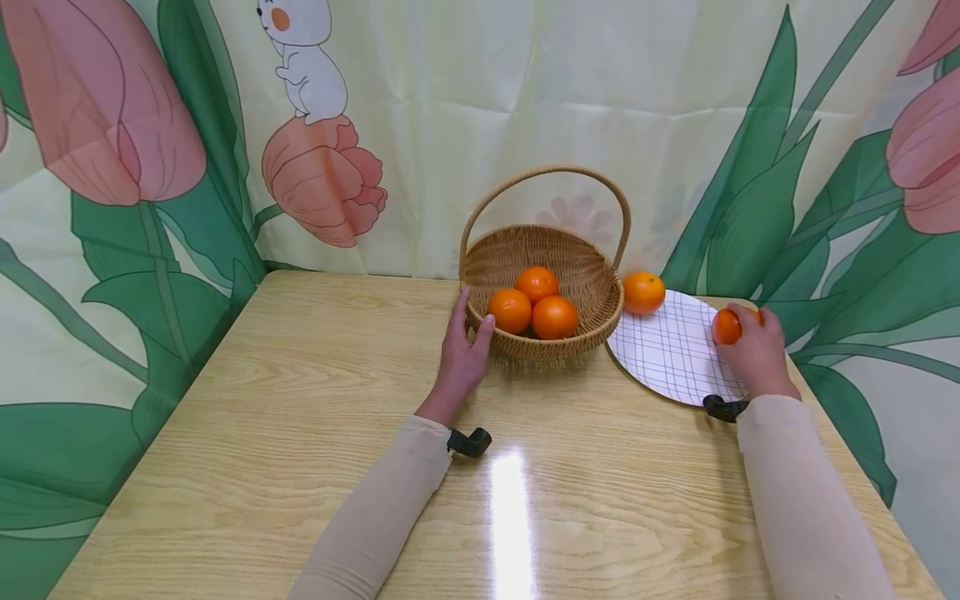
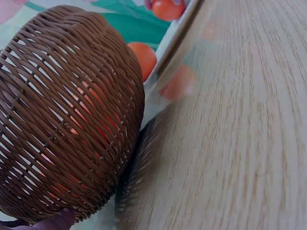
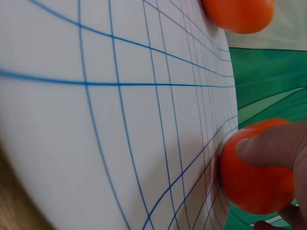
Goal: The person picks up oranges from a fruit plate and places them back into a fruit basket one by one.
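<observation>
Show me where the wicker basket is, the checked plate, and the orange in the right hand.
wicker basket (image 1: 577, 254), head view, on its inner back wall.
checked plate (image 1: 667, 354), head view, on its bare middle.
orange (image 1: 725, 327), head view, on its exposed left side, gripped by the right hand (image 1: 757, 354).

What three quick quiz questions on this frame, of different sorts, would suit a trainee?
1. How many oranges lie in the wicker basket?
2. True or false: the right hand grips an orange at the checked plate's far right edge.
3. The left hand rests on: A) the basket's handle, B) the basket's outer wall, C) the plate.

Key: 1. Three. 2. True. 3. B.
</observation>
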Available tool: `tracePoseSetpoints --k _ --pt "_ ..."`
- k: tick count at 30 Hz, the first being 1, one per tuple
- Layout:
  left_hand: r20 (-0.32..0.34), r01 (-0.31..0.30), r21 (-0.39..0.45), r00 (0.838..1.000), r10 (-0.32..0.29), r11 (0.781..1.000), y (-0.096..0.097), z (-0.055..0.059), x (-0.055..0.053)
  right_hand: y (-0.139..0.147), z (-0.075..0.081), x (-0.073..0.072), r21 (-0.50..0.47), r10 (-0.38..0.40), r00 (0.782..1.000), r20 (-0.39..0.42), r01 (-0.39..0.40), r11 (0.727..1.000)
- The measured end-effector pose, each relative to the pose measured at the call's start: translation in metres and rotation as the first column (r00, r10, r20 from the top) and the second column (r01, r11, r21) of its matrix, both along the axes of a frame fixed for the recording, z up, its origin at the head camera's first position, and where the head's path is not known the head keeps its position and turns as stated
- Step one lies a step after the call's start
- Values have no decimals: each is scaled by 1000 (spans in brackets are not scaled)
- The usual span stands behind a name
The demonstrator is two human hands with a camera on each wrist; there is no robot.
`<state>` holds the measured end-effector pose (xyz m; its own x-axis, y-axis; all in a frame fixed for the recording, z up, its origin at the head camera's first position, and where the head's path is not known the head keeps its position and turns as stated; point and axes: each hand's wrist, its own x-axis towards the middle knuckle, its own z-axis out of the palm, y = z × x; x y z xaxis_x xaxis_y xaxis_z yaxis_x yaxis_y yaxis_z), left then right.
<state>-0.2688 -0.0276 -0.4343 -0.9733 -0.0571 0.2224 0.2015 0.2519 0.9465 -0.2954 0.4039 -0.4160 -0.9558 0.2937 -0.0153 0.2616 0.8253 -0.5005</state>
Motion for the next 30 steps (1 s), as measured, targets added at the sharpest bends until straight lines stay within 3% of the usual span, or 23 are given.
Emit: tracePoseSetpoints --k 11,30 --pt "-2 -3 -16 1000 3 1000 1 0 1 1 1 6 -16 -23 1000 -5 23 1000" --pt "-18 -8 -26 1000 7 1000 -1 1 1 -21 13 10 36 53 995 -82 -50 998"
